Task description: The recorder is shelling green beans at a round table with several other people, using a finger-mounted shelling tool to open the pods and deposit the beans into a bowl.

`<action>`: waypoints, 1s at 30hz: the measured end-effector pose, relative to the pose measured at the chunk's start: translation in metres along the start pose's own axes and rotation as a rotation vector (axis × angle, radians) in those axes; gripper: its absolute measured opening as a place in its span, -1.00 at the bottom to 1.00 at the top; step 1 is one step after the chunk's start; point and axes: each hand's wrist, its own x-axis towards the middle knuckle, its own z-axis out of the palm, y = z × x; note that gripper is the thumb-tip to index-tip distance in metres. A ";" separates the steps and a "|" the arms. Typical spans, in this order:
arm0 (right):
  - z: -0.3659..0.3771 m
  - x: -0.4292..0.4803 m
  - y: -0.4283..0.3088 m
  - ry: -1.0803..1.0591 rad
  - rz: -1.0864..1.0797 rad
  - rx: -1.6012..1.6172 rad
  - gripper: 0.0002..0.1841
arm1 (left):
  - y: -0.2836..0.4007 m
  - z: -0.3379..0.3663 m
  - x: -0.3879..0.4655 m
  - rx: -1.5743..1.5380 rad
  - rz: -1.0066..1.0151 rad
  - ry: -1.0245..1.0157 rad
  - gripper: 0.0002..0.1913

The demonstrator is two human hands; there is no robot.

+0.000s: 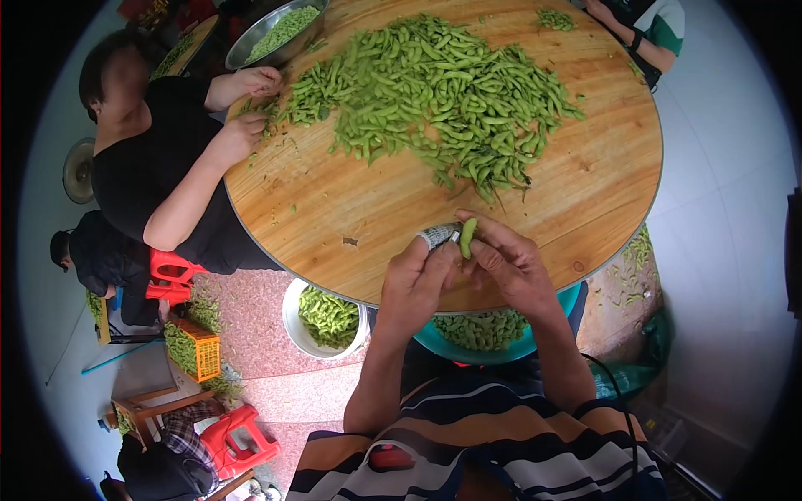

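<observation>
A green soybean pod (pixel 468 238) is pinched upright between the thumb and fingers of my right hand (pixel 510 266), over the near edge of the table. Close against it, my left hand (pixel 416 275) has its index finger bound in a printed grey wrap (pixel 438 235). A small metal piece (pixel 454 237) shows between that finger and the left thumb; its full shape is hidden. Beyond both hands spreads a large heap of soybean pods (pixel 438 87). Below them, partly under the table, a teal basin (pixel 529 351) holds shelled beans (pixel 482 329).
The round wooden table (pixel 601 188) carries the heap. A white bucket (pixel 291 322) of pods stands left of me. At the table's left sits a person (pixel 163 144), hands at pods, near a metal bowl (pixel 241 53) of beans. Red stools (pixel 235 441) and an orange crate (pixel 207 357) stand behind.
</observation>
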 end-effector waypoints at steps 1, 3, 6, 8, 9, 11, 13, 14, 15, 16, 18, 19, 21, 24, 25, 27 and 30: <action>0.001 0.000 0.000 0.000 -0.004 0.009 -0.52 | -0.002 0.000 0.000 0.002 -0.001 0.001 -0.85; 0.002 0.000 0.000 0.001 -0.009 0.019 -0.52 | -0.008 0.000 0.002 0.002 0.064 0.005 -0.85; 0.002 -0.001 0.002 0.003 0.000 0.032 -0.54 | -0.002 0.002 0.001 0.018 -0.015 -0.012 -0.85; 0.000 -0.002 0.003 -0.004 -0.024 0.020 -0.55 | -0.001 0.002 0.002 -0.021 -0.035 -0.024 -0.85; 0.001 -0.003 0.004 -0.004 -0.025 0.021 -0.55 | 0.000 0.002 0.002 -0.062 -0.054 -0.034 -0.84; 0.004 -0.005 0.005 0.030 -0.033 0.039 -0.55 | 0.002 0.003 0.002 -0.068 -0.048 -0.036 -0.84; 0.006 -0.005 0.004 0.039 -0.022 0.055 -0.56 | 0.003 0.003 0.001 -0.076 -0.042 -0.040 -0.83; 0.007 -0.005 0.003 0.047 -0.009 0.069 -0.56 | 0.004 0.004 0.001 -0.056 -0.046 -0.036 -0.83; 0.007 -0.005 0.003 0.048 -0.010 0.070 -0.56 | 0.004 0.004 0.001 -0.037 -0.050 -0.032 -0.83; 0.008 -0.006 0.003 0.051 -0.019 0.077 -0.56 | 0.004 0.004 0.000 -0.036 -0.050 -0.033 -0.83; 0.011 -0.007 0.004 0.055 -0.028 0.084 -0.56 | 0.004 0.005 0.000 -0.042 -0.053 -0.032 -0.82; 0.012 -0.007 0.005 0.074 -0.058 0.060 -0.56 | 0.004 0.005 -0.001 -0.042 -0.052 -0.033 -0.82; 0.015 -0.009 0.006 0.093 -0.088 0.037 -0.56 | 0.003 0.006 -0.001 -0.031 -0.052 -0.024 -0.81; 0.019 -0.011 0.006 0.124 -0.088 -0.057 -0.56 | 0.004 0.007 -0.003 -0.072 -0.073 -0.006 -0.82; 0.020 -0.011 0.008 0.131 -0.097 -0.057 -0.56 | 0.005 0.008 -0.003 -0.072 -0.072 -0.008 -0.82; 0.021 -0.011 0.008 0.137 -0.106 -0.056 -0.57 | 0.006 0.012 -0.003 -0.098 -0.052 0.038 -0.79; 0.023 -0.012 0.007 0.144 -0.141 -0.104 -0.55 | 0.005 0.014 -0.003 -0.102 -0.047 0.057 -0.79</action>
